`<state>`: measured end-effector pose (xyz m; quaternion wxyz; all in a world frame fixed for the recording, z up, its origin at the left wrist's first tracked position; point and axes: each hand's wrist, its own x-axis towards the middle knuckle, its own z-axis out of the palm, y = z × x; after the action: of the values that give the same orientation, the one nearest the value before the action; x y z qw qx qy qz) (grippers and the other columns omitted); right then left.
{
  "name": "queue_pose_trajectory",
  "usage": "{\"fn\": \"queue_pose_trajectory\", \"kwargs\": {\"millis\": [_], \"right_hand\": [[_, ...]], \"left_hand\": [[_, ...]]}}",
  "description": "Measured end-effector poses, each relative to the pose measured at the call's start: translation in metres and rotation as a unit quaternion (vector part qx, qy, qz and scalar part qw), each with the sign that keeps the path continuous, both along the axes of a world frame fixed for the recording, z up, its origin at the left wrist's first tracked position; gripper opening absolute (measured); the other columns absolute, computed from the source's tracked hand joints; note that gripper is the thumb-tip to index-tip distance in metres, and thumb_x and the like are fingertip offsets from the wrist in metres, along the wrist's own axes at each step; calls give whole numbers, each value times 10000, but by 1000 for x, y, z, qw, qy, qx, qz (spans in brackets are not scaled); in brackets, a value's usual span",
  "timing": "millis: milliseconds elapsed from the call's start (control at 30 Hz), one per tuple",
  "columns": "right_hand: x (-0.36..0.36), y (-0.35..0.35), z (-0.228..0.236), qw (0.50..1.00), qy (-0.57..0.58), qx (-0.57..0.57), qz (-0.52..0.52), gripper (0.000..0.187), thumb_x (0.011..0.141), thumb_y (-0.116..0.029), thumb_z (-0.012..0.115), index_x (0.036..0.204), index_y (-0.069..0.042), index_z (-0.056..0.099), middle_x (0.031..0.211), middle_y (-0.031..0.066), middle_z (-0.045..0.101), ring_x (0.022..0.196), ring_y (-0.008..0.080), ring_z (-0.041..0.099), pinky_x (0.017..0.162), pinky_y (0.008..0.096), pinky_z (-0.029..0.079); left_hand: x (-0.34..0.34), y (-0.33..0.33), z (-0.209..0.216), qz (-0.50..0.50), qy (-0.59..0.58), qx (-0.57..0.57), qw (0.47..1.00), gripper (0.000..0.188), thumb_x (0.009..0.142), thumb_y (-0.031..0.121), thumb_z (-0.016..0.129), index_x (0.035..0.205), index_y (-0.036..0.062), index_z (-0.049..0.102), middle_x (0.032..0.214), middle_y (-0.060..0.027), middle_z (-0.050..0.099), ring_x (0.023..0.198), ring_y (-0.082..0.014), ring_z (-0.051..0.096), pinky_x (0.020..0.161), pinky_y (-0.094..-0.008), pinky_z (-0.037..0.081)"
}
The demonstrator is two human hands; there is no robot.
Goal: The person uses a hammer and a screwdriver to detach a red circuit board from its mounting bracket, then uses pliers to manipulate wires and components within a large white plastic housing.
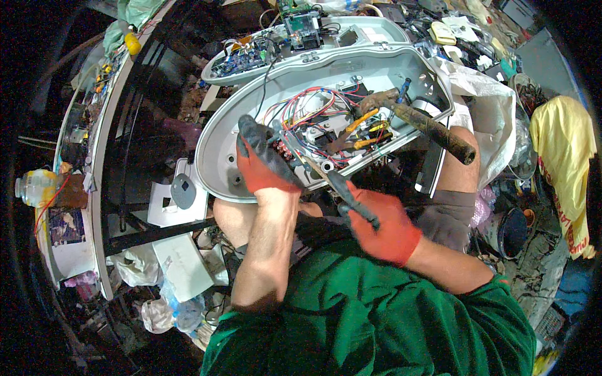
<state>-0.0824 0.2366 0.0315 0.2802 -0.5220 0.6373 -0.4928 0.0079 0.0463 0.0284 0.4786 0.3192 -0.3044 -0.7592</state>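
the grey casing [216, 141] sits open side up in front of the person, over the legs, its raised rim curving round on every side. its left end is the roomiest part, with bare wall and floor showing beside the left hand [266, 160]. toward the middle the room narrows: loose wires [295, 106] loop over the parts, and yellow-handled pliers [370, 119] lie among them. at the right end a hammer [436, 131] lies aslant, its thick handle reaching out over the near rim. beyond the far rim, close by, stands a second grey shell [370, 34] with circuit boards on it. a white sack [486, 103] crowds the right end; to the left, a white sheet [166, 210] with a rounded grey piece on it lies just beside the casing.

the left forearm rises nearly straight from below, and the gloved left hand reaches over the near rim with its fingers pointing up and inward; whether they grip anything i cannot tell. the right arm comes in bent from the lower right. the gloved right hand [385, 229], outside the near rim, has its fingers wrapped round the dark handle of a long tool [345, 190], which slants up and left across that rim, its thin end near the left hand.
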Motion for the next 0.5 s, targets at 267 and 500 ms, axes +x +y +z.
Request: {"fn": "queue_pose_trajectory", "kwargs": {"millis": [267, 500], "right_hand": [[-17, 0, 14, 997, 42, 51, 42, 428, 858, -88, 546, 1264, 44, 518, 1001, 263, 632, 912, 397, 639, 804, 404, 515], [1, -40, 20, 998, 10, 2, -54, 434, 835, -53, 543, 1261, 28, 525, 1012, 256, 625, 891, 417, 628, 808, 421, 511]], "left_hand": [[5, -4, -12, 107, -203, -74, 971, 234, 952, 250, 576, 1022, 27, 566, 888, -28, 592, 753, -107, 567, 651, -280, 493], [-26, 17, -68, 85, -113, 19, 990, 302, 926, 368, 540, 1016, 87, 601, 856, -43, 588, 735, -174, 582, 664, -346, 487]]}}
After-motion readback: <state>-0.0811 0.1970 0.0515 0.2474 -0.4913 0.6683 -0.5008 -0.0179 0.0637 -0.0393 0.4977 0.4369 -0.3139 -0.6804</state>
